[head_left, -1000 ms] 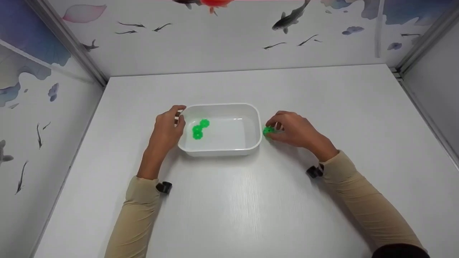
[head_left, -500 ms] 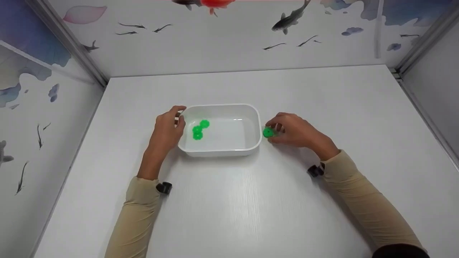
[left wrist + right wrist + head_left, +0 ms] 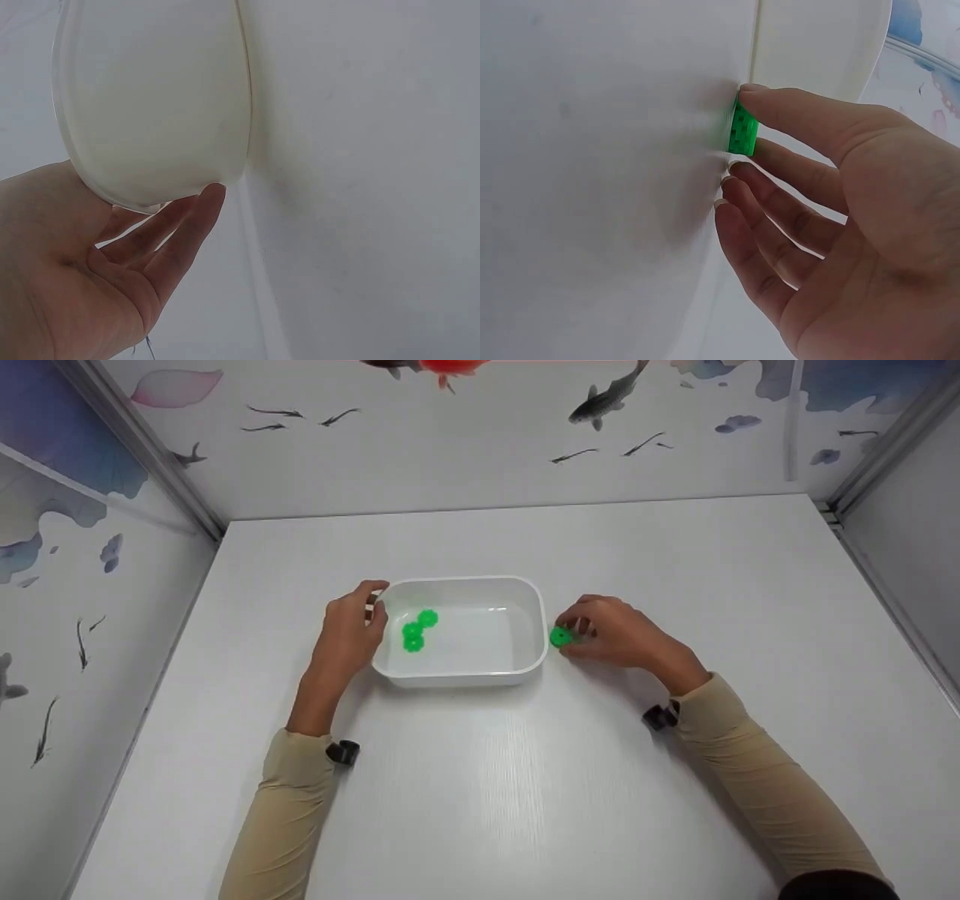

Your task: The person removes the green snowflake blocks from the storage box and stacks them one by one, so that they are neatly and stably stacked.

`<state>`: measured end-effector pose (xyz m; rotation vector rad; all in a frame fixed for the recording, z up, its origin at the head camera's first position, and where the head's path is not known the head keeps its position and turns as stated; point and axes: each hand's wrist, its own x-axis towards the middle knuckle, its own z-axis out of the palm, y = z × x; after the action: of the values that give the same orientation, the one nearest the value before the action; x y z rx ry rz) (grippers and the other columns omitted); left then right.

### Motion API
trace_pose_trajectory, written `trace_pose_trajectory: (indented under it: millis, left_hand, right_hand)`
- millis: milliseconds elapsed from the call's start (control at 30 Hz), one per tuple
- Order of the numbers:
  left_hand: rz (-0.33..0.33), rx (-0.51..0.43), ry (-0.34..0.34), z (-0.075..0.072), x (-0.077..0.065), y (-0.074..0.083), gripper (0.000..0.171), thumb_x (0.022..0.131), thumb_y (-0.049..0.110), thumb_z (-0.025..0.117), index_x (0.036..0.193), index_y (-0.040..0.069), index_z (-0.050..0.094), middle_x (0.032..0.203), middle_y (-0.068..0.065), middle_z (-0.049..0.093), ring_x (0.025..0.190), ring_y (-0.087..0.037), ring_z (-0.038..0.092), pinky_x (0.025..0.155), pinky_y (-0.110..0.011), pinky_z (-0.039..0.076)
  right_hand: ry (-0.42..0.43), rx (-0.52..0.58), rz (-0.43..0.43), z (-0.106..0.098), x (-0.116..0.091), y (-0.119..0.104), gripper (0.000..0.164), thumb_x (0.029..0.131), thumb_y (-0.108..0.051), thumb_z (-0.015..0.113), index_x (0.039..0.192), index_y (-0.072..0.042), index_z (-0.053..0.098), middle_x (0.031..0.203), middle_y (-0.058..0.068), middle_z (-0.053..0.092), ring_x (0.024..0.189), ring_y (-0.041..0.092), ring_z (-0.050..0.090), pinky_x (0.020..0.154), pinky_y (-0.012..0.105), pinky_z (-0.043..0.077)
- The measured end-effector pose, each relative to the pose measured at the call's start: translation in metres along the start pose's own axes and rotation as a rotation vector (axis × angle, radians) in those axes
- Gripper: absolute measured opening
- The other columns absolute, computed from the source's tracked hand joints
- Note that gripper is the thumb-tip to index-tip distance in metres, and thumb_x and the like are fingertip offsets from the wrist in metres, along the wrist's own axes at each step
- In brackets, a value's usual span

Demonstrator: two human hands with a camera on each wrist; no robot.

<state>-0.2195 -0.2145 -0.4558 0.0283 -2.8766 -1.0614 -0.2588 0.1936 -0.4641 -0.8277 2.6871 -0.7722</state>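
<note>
A white tub [image 3: 472, 679] stands mid-table with several green flower-shaped plastic pieces [image 3: 413, 642] lying in its left half. At its left end my left hand [image 3: 349, 634] grips the far corner, fingers bent against the outer wall. In the left wrist view, a fingertip of the left hand [image 3: 82, 277] presses the wall below the rim. Just outside the tub's right end, my right hand [image 3: 619, 634] pinches a round green plastic piece [image 3: 560, 637] between thumb and finger. The right wrist view shows notches along the side of that green piece [image 3: 742, 131], close against the tabletop, with the other fingers bent beside it.
The white table [image 3: 480, 787] extends on all sides of the tub. Patterned panels with painted fish [image 3: 607, 397] rise behind and on the left. A plain panel [image 3: 915, 525] borders the right side. Each sleeve carries a small black device [image 3: 343, 753] at the wrist.
My right thumb has shifted slightly toward me, and more of the green piece's top now shows. The left hand, the tub and the pieces in it stay where they were.
</note>
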Motion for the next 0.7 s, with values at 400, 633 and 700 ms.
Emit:
trace_pose_trajectory:
  millis: [400, 633, 700]
  left_hand:
    - [-0.018, 0.004, -0.007, -0.0005, -0.0006, 0.0009, 0.043, 0.113, 0.016, 0.054, 0.156, 0.013, 0.055, 0.141, -0.016, 0.071, 0.121, -0.028, 0.071, 0.105, -0.044, 0.061]
    - [-0.021, 0.0, -0.014, 0.0, 0.0001, -0.0002, 0.044, 0.113, 0.016, 0.053, 0.156, 0.013, 0.054, 0.141, -0.016, 0.07, 0.121, -0.029, 0.071, 0.106, -0.045, 0.061]
    - [-0.023, -0.001, -0.014, 0.0002, 0.0002, -0.0004, 0.044, 0.113, 0.016, 0.053, 0.157, 0.013, 0.054, 0.141, -0.016, 0.07, 0.121, -0.029, 0.072, 0.105, -0.045, 0.061]
  right_hand:
    - [0.014, -0.006, -0.031, -0.0008, -0.0001, -0.0005, 0.034, 0.093, -0.018, 0.084, 0.125, -0.007, 0.079, 0.111, 0.008, 0.074, 0.099, 0.025, 0.07, 0.09, 0.042, 0.061]
    - [0.043, -0.012, -0.004, -0.0036, 0.0018, -0.0037, 0.044, 0.093, -0.027, 0.087, 0.132, -0.008, 0.076, 0.115, 0.008, 0.075, 0.103, 0.027, 0.071, 0.091, 0.046, 0.062]
    - [0.087, -0.009, -0.007, -0.0053, 0.0027, -0.0063, 0.046, 0.095, -0.03, 0.086, 0.133, -0.008, 0.075, 0.119, 0.009, 0.076, 0.107, 0.028, 0.071, 0.093, 0.047, 0.062]
